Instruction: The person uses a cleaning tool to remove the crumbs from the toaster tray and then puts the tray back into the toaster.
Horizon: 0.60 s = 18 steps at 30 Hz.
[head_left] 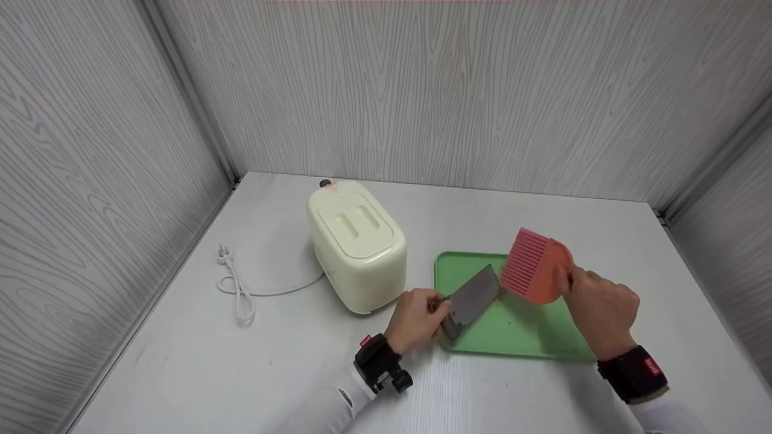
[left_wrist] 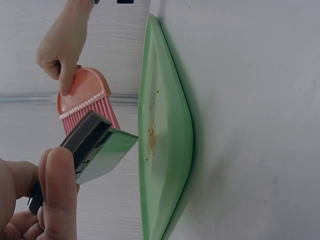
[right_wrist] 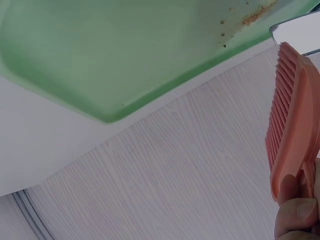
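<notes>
My left hand (head_left: pixel 416 319) grips the dark end piece of a flat, shiny metal crumb tray (head_left: pixel 473 298), held tilted over the left part of a green tray (head_left: pixel 500 345). In the left wrist view the crumb tray's sheet (left_wrist: pixel 107 155) reflects green. My right hand (head_left: pixel 600 310) holds a small orange brush (head_left: pixel 549 277) by its handle, above the green tray. Its pink bristles (head_left: pixel 525 263) point left, close to the crumb tray's far end. Brown crumbs (left_wrist: pixel 152 139) lie in a small heap on the green tray, with a few specks around them.
A cream toaster (head_left: pixel 374 277) with a closed lid stands left of the green tray, near my left hand. Its white cord (head_left: pixel 277 294) runs left across the white table (head_left: pixel 181 374) to a loose plug (head_left: pixel 224 256). Wood-grain panels (head_left: pixel 422 90) enclose the back and sides.
</notes>
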Each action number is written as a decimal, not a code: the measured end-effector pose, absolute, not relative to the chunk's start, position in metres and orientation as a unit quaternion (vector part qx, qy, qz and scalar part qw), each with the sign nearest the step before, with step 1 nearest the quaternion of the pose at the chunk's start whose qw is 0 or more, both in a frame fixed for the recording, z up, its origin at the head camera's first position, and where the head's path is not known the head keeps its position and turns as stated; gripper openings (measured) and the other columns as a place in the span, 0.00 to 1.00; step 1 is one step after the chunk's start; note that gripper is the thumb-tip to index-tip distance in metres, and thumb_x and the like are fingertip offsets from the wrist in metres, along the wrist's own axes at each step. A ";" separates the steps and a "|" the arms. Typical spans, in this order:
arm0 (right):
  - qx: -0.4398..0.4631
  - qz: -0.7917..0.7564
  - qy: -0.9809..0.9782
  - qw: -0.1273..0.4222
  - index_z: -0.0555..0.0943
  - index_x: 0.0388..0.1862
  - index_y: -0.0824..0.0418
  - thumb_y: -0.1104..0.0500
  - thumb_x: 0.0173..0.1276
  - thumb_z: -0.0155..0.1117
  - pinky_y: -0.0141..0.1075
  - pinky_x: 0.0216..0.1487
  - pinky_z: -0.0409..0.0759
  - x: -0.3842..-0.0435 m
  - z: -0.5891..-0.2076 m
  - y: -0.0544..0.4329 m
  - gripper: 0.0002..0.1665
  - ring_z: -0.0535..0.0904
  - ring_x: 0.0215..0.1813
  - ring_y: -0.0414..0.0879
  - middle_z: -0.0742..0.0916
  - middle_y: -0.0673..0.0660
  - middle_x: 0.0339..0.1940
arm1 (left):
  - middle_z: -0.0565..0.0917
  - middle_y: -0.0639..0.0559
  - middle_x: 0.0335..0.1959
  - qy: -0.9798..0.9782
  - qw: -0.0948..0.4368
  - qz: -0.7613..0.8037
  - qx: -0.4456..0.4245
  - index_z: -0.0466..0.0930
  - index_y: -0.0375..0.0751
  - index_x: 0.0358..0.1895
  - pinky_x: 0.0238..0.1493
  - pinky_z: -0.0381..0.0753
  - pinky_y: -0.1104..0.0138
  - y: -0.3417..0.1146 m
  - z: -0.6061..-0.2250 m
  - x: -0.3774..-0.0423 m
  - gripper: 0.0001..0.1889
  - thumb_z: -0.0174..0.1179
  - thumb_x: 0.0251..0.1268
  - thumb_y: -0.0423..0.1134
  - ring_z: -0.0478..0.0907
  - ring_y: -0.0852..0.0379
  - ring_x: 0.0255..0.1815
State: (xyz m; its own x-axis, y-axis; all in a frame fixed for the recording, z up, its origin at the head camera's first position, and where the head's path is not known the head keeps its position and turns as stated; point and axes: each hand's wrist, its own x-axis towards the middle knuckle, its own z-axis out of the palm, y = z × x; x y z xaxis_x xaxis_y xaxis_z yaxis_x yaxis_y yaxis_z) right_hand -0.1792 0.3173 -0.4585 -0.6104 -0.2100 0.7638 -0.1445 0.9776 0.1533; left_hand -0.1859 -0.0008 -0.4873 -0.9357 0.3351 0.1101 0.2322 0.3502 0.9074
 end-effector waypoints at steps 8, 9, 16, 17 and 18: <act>0.134 -0.092 -0.882 0.443 0.61 0.14 0.59 0.64 0.70 0.61 0.38 0.11 0.52 -0.185 -0.460 0.304 0.27 0.53 0.13 0.43 0.63 0.53 0.09 | 0.85 0.56 0.20 0.816 0.047 0.549 0.175 0.89 0.35 0.40 0.14 0.80 0.69 0.000 -0.486 -0.186 0.07 0.62 0.73 0.34 0.74 0.68 0.11; 0.140 -0.099 -0.883 0.437 0.62 0.13 0.60 0.64 0.71 0.62 0.38 0.11 0.53 -0.184 -0.460 0.303 0.27 0.54 0.13 0.43 0.63 0.53 0.09 | 0.85 0.55 0.20 0.815 0.044 0.550 0.178 0.89 0.35 0.40 0.13 0.80 0.69 0.000 -0.486 -0.186 0.07 0.62 0.73 0.34 0.74 0.69 0.11; 0.149 -0.102 -0.888 0.422 0.59 0.13 0.57 0.68 0.69 0.58 0.36 0.13 0.50 -0.178 -0.453 0.310 0.26 0.52 0.14 0.42 0.62 0.52 0.09 | 0.85 0.55 0.21 0.814 0.044 0.552 0.177 0.89 0.35 0.40 0.14 0.81 0.69 -0.002 -0.487 -0.187 0.07 0.62 0.73 0.34 0.74 0.68 0.11; 0.146 -0.096 -0.887 0.427 0.58 0.14 0.57 0.68 0.69 0.57 0.36 0.13 0.49 -0.177 -0.452 0.310 0.27 0.52 0.14 0.42 0.62 0.52 0.09 | 0.86 0.55 0.22 0.814 0.045 0.552 0.176 0.89 0.34 0.41 0.14 0.81 0.69 -0.002 -0.487 -0.187 0.07 0.62 0.73 0.34 0.75 0.68 0.11; 0.142 -0.087 -0.886 0.433 0.58 0.14 0.56 0.67 0.70 0.58 0.36 0.14 0.47 -0.176 -0.450 0.310 0.27 0.51 0.14 0.42 0.61 0.52 0.09 | 0.86 0.55 0.22 0.815 0.044 0.551 0.175 0.89 0.34 0.41 0.14 0.81 0.69 -0.002 -0.488 -0.187 0.07 0.62 0.73 0.34 0.75 0.68 0.11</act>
